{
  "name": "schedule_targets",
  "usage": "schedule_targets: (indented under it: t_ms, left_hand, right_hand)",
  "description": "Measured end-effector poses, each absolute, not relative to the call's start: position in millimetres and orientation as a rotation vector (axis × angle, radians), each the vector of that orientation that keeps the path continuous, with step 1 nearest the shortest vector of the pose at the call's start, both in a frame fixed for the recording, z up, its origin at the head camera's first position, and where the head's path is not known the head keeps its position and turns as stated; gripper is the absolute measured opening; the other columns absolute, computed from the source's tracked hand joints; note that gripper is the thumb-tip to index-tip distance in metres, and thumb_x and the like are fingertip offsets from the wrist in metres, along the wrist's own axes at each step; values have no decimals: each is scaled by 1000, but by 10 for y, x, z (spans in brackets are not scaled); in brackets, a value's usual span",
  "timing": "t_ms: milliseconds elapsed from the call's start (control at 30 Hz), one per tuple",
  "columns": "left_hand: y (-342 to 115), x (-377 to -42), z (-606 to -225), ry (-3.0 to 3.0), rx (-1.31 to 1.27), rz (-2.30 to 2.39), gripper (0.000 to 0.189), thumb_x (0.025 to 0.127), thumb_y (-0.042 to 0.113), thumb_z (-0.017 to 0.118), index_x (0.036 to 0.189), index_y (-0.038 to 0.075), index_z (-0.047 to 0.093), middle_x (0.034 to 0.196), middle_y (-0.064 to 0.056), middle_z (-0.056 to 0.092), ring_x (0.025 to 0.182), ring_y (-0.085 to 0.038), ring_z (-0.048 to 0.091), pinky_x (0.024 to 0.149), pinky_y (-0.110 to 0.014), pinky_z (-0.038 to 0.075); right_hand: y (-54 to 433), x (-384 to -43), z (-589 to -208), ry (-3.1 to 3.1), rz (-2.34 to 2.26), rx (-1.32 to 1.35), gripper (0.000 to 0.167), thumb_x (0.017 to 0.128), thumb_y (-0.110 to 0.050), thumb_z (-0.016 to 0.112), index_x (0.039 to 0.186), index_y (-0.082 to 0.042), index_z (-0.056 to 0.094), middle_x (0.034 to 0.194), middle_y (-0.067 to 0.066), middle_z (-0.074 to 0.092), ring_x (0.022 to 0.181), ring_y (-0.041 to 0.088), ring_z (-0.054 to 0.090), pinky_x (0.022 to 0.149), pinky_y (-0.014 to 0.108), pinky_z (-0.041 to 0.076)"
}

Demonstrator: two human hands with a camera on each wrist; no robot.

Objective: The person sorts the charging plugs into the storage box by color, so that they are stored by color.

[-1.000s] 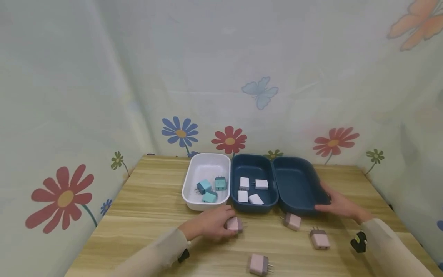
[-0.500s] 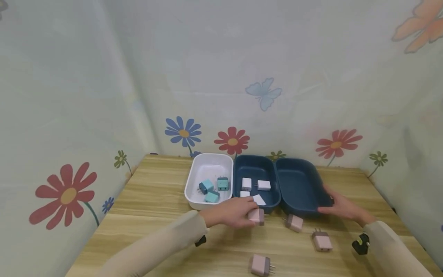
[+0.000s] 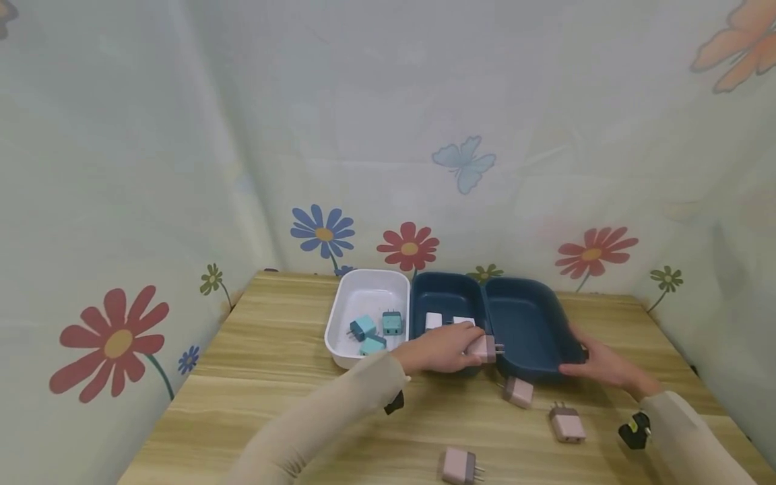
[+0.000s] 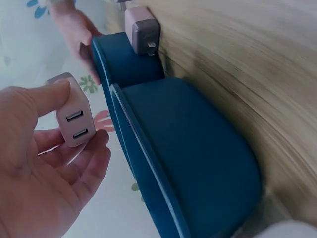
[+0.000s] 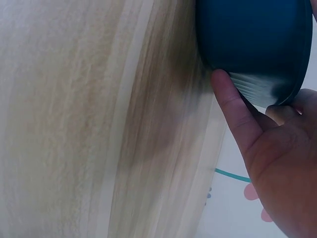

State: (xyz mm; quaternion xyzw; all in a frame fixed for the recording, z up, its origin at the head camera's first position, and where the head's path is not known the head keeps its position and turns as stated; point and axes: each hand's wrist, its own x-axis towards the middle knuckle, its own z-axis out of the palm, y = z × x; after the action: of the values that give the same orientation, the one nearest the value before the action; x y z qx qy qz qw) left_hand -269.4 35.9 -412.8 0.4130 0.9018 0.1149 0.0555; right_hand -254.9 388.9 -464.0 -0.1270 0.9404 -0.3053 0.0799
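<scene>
My left hand (image 3: 445, 348) pinches a pink and mauve USB wall charger (image 3: 483, 349) between thumb and fingers. It is held over the front of the middle blue bin (image 3: 418, 296), prongs pointing right; two USB ports on the charger (image 4: 78, 124) face the left wrist camera. My right hand (image 3: 606, 364) grips the near right corner of the right blue bin (image 3: 524, 316), which has nothing in it. In the right wrist view, the thumb of that hand (image 5: 282, 163) lies along the wall of the bin (image 5: 252, 39), other fingers by its rim.
A white bin (image 3: 339, 296) at the left holds several teal chargers (image 3: 362, 327). White chargers (image 3: 433, 320) lie in the middle bin, partly hidden by my left hand. On the wooden table (image 3: 254, 397) are three pink chargers (image 3: 567, 424). A floral cloth (image 3: 364, 135) hangs behind.
My left hand has carried the pink charger from the table before the white bin rightward and up, over the middle bin's front. The right hand stays at the right bin.
</scene>
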Motion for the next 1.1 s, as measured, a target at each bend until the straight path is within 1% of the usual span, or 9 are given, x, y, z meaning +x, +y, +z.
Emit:
schedule_targets:
  t_ms: [133, 267, 367, 533, 600, 900, 1100]
  left_hand:
    - [497, -2765, -4183, 2781, 1236, 372, 50, 93, 40, 59, 137, 18, 48, 123, 4, 55, 97, -6, 51, 83, -21, 45]
    - [637, -2846, -4225, 2815, 1222, 414, 49, 92, 39, 60, 136, 19, 49, 121, 5, 56, 96, -6, 51, 81, -22, 45]
    - [730, -2888, -4240, 2817, 1182, 506, 49, 91, 39, 61, 135, 21, 50, 119, 4, 55, 94, -7, 50, 77, -20, 45]
    - [873, -2945, -4285, 2809, 1105, 641, 48, 90, 41, 63, 133, 23, 52, 110, 3, 51, 82, -7, 49, 66, -17, 43]
    - [929, -2970, -4307, 2817, 1091, 651, 48, 89, 40, 64, 132, 22, 53, 107, 3, 51, 79, -7, 49, 63, -17, 42]
    - [1098, -3088, -4430, 2866, 1072, 678, 45, 86, 36, 69, 127, 19, 59, 104, 3, 56, 81, -7, 49, 63, -16, 40]
    - [1146, -3167, -4485, 2923, 1083, 611, 45, 86, 39, 68, 126, 21, 60, 107, 3, 57, 86, -10, 48, 63, -19, 38]
  right_hand:
    - [3892, -2540, -4646, 2809, -918, -368, 103, 83, -36, 72, 148, 6, 4, 148, 37, 11, 130, 56, 18, 98, 68, 23]
    - [3886, -2535, -4641, 2809, -924, -366, 104, 82, -37, 73, 148, 6, 4, 147, 38, 11, 130, 57, 19, 98, 68, 23]
    - [3883, -2531, -4644, 2811, -914, -344, 106, 82, -39, 73, 148, 7, 4, 147, 37, 11, 130, 56, 19, 98, 68, 23]
    - [3878, -2512, -4648, 2810, -912, -313, 107, 81, -41, 72, 149, 5, 4, 148, 37, 11, 130, 56, 18, 99, 68, 22]
    - [3879, -2505, -4646, 2806, -917, -307, 106, 82, -41, 72, 149, 4, 3, 148, 37, 11, 130, 57, 18, 98, 69, 22]
    - [3891, -2521, -4663, 2806, -938, -316, 105, 82, -39, 72, 149, 4, 4, 148, 37, 12, 129, 55, 21, 98, 68, 24]
    - [3885, -2548, -4667, 2812, -948, -328, 105, 82, -39, 72, 150, 2, 4, 148, 35, 12, 130, 55, 21, 98, 68, 24]
